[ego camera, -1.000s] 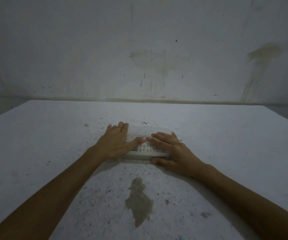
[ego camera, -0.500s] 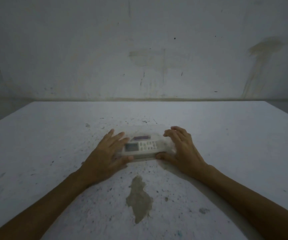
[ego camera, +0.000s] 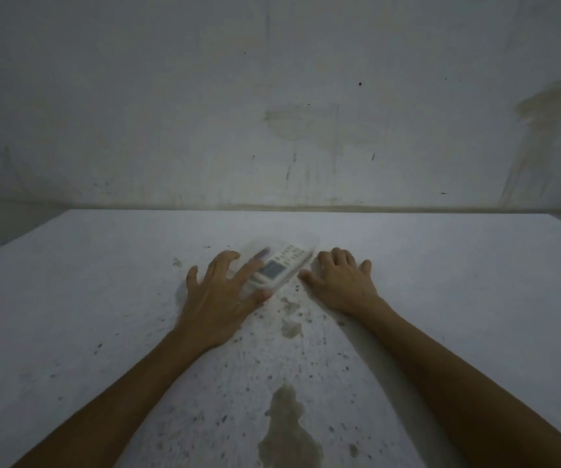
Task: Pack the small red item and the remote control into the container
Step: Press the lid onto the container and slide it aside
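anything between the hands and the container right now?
Nothing visible. The left hand has its fingers at the clear container, which holds the remote and the red item; the right hand sits beside it on the table.

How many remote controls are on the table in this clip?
1. The remote control lies diagonally inside the clear container, between the left hand and the right hand. Others could be hidden.
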